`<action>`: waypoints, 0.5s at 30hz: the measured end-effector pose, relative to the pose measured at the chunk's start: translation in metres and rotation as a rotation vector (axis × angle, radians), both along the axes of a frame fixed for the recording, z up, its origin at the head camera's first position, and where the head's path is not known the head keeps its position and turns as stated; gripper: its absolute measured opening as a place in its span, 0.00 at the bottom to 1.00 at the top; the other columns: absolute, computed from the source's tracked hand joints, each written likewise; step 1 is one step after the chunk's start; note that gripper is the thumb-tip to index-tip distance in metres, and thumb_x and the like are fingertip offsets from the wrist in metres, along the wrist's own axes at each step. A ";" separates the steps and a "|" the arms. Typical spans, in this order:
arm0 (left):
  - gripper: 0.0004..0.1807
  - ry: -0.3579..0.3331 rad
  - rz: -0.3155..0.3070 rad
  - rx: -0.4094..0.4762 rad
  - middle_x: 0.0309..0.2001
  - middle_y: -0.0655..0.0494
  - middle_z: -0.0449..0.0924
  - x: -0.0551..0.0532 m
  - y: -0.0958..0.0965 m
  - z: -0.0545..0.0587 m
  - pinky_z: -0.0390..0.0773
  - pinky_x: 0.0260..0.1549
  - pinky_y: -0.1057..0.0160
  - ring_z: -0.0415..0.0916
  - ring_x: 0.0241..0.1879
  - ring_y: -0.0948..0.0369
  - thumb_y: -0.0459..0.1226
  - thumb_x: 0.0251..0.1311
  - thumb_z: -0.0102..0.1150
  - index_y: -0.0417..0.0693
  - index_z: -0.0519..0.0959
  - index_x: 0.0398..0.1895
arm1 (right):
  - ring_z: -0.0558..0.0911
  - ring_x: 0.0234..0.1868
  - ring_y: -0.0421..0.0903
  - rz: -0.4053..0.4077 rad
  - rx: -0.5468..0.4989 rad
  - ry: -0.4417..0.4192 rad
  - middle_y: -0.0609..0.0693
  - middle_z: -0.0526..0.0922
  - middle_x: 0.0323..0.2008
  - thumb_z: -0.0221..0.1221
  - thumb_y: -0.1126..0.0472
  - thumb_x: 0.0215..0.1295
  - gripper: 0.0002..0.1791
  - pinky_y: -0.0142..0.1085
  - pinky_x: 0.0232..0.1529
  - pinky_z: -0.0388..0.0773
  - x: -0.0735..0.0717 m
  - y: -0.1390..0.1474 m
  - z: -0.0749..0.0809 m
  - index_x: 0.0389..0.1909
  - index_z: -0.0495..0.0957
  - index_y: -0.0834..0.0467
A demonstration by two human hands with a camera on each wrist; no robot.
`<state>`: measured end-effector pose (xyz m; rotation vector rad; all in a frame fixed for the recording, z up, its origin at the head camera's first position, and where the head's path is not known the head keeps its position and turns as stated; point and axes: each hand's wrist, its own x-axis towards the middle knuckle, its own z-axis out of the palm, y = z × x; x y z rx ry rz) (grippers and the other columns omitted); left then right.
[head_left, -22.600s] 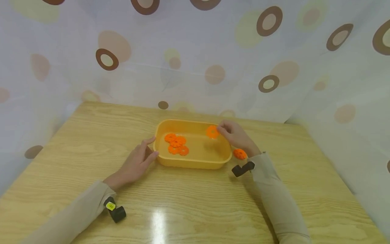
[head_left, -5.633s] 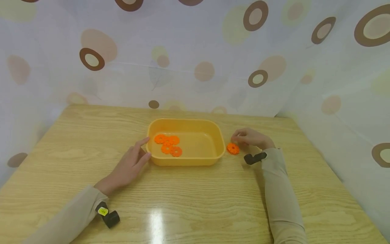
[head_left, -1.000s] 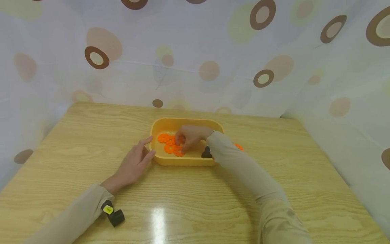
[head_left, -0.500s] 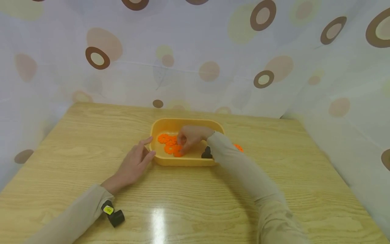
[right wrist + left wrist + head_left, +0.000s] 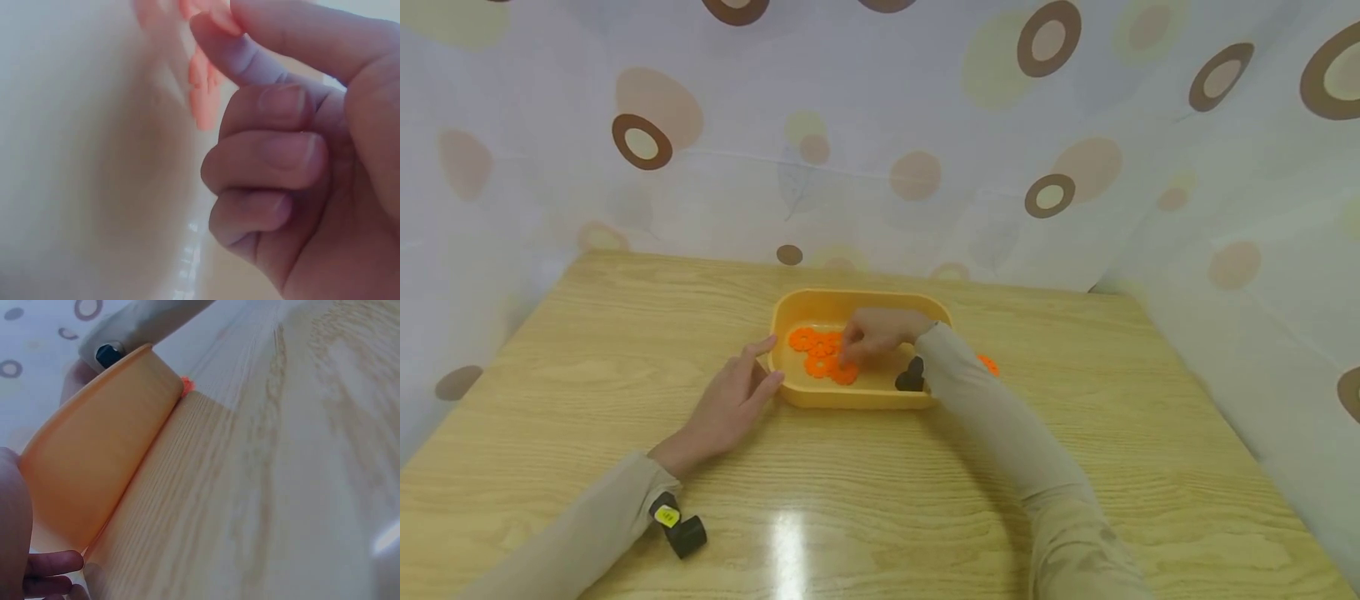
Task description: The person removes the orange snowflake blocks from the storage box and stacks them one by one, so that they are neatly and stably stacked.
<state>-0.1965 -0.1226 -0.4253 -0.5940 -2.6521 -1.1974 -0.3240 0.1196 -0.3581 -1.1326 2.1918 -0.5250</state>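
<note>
A yellow plastic tub (image 5: 857, 399) stands mid-table in the head view. Several orange notched discs (image 5: 805, 339) lie overlapping in its left half. My right hand (image 5: 883, 329) reaches into the tub, over the discs; in the right wrist view its thumb and index finger pinch an orange notched disc (image 5: 222, 17), the other fingers curled. Another disc edge (image 5: 203, 94) shows behind them, blurred. My left hand (image 5: 726, 408) rests its spread thumb and index finger on the tub's left rim. From the left wrist view, the tub wall (image 5: 106, 437) stands beside that hand (image 5: 12, 537).
On the table right of the tub, more orange discs (image 5: 988, 364) show partly behind the right sleeve (image 5: 1000, 417). The wooden table (image 5: 865, 500) backs onto a patterned curtain (image 5: 865, 208), which also closes off both sides.
Since 5.6 s ago, my right hand has moved from the discs on the table into the tub. Within the last second it shifts slightly right among the discs. My left hand stays on the rim.
</note>
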 end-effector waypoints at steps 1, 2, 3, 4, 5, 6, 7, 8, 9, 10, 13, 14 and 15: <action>0.27 0.004 -0.001 0.001 0.32 0.52 0.72 0.000 0.000 0.000 0.67 0.37 0.59 0.67 0.33 0.59 0.43 0.72 0.47 0.41 0.60 0.70 | 0.63 0.18 0.34 -0.003 0.003 0.009 0.40 0.72 0.17 0.58 0.62 0.65 0.11 0.27 0.24 0.59 0.000 0.000 0.000 0.26 0.84 0.60; 0.28 0.006 -0.002 0.002 0.32 0.52 0.72 -0.001 0.000 0.000 0.67 0.37 0.59 0.67 0.33 0.59 0.43 0.72 0.47 0.41 0.60 0.70 | 0.61 0.18 0.35 -0.003 0.009 0.018 0.40 0.70 0.16 0.57 0.61 0.66 0.13 0.28 0.24 0.58 -0.001 0.001 0.000 0.24 0.83 0.61; 0.27 0.007 -0.003 0.005 0.32 0.52 0.72 -0.001 0.000 0.000 0.67 0.37 0.59 0.67 0.33 0.59 0.43 0.71 0.47 0.41 0.60 0.70 | 0.61 0.17 0.35 -0.004 0.015 0.025 0.40 0.68 0.15 0.57 0.61 0.66 0.14 0.28 0.24 0.57 -0.001 0.002 0.000 0.22 0.81 0.61; 0.27 0.008 -0.004 0.005 0.32 0.52 0.72 -0.001 0.000 -0.001 0.67 0.37 0.59 0.67 0.33 0.59 0.43 0.71 0.47 0.41 0.60 0.69 | 0.60 0.17 0.35 -0.004 0.022 0.033 0.40 0.66 0.15 0.56 0.60 0.67 0.15 0.28 0.24 0.57 -0.002 0.002 0.000 0.22 0.81 0.61; 0.27 0.005 -0.006 0.005 0.32 0.52 0.72 -0.001 0.000 -0.001 0.67 0.37 0.59 0.67 0.33 0.59 0.43 0.71 0.47 0.41 0.60 0.69 | 0.60 0.17 0.35 0.003 0.027 0.036 0.40 0.64 0.15 0.55 0.60 0.67 0.16 0.28 0.24 0.57 -0.002 0.003 0.000 0.20 0.79 0.61; 0.28 0.001 -0.007 0.004 0.32 0.52 0.72 -0.001 0.001 -0.001 0.67 0.37 0.59 0.67 0.33 0.59 0.43 0.71 0.47 0.41 0.60 0.69 | 0.59 0.17 0.35 0.009 0.032 0.037 0.40 0.63 0.14 0.54 0.60 0.67 0.17 0.28 0.24 0.57 -0.003 0.004 0.000 0.19 0.77 0.62; 0.28 -0.003 -0.008 0.004 0.32 0.52 0.72 -0.001 0.001 -0.001 0.67 0.38 0.59 0.67 0.33 0.59 0.43 0.71 0.47 0.41 0.60 0.69 | 0.59 0.17 0.36 0.017 0.033 0.033 0.40 0.62 0.14 0.53 0.61 0.67 0.17 0.28 0.25 0.57 -0.003 0.004 0.000 0.18 0.76 0.62; 0.28 -0.006 -0.008 0.003 0.32 0.52 0.72 -0.001 0.001 -0.001 0.67 0.37 0.59 0.67 0.33 0.59 0.43 0.71 0.47 0.42 0.60 0.70 | 0.58 0.17 0.36 0.024 0.030 0.026 0.41 0.61 0.14 0.52 0.61 0.68 0.18 0.29 0.25 0.57 -0.004 0.005 0.000 0.18 0.74 0.63; 0.28 -0.008 -0.007 0.000 0.32 0.52 0.72 -0.001 0.001 -0.001 0.67 0.37 0.59 0.67 0.33 0.59 0.43 0.71 0.47 0.42 0.60 0.70 | 0.59 0.18 0.36 0.024 0.023 0.018 0.41 0.61 0.15 0.51 0.62 0.68 0.17 0.29 0.25 0.57 -0.004 0.006 0.000 0.18 0.75 0.63; 0.28 -0.010 -0.005 -0.002 0.32 0.52 0.72 -0.001 0.001 -0.001 0.67 0.37 0.59 0.66 0.33 0.59 0.43 0.71 0.47 0.42 0.60 0.70 | 0.59 0.18 0.37 0.019 0.017 0.010 0.41 0.62 0.15 0.51 0.62 0.68 0.17 0.29 0.26 0.57 -0.004 0.007 0.001 0.19 0.75 0.63; 0.28 -0.009 -0.001 -0.001 0.32 0.52 0.71 -0.001 0.001 0.000 0.67 0.37 0.60 0.66 0.33 0.59 0.43 0.72 0.47 0.42 0.60 0.70 | 0.61 0.18 0.37 -0.007 0.002 -0.006 0.41 0.63 0.16 0.50 0.62 0.68 0.16 0.29 0.27 0.59 -0.005 0.008 0.001 0.20 0.75 0.61; 0.28 -0.007 0.001 -0.002 0.32 0.52 0.71 0.000 0.001 0.000 0.67 0.36 0.60 0.66 0.33 0.59 0.43 0.72 0.47 0.42 0.60 0.70 | 0.61 0.19 0.37 -0.017 -0.001 -0.011 0.42 0.64 0.16 0.49 0.62 0.68 0.16 0.30 0.27 0.59 -0.005 0.008 0.002 0.20 0.75 0.61; 0.27 -0.007 0.002 -0.004 0.32 0.52 0.71 0.000 0.001 0.000 0.67 0.36 0.60 0.66 0.33 0.59 0.43 0.72 0.47 0.42 0.60 0.70 | 0.62 0.19 0.37 -0.028 -0.002 -0.011 0.42 0.65 0.17 0.49 0.62 0.68 0.15 0.30 0.27 0.60 -0.005 0.008 0.002 0.21 0.75 0.60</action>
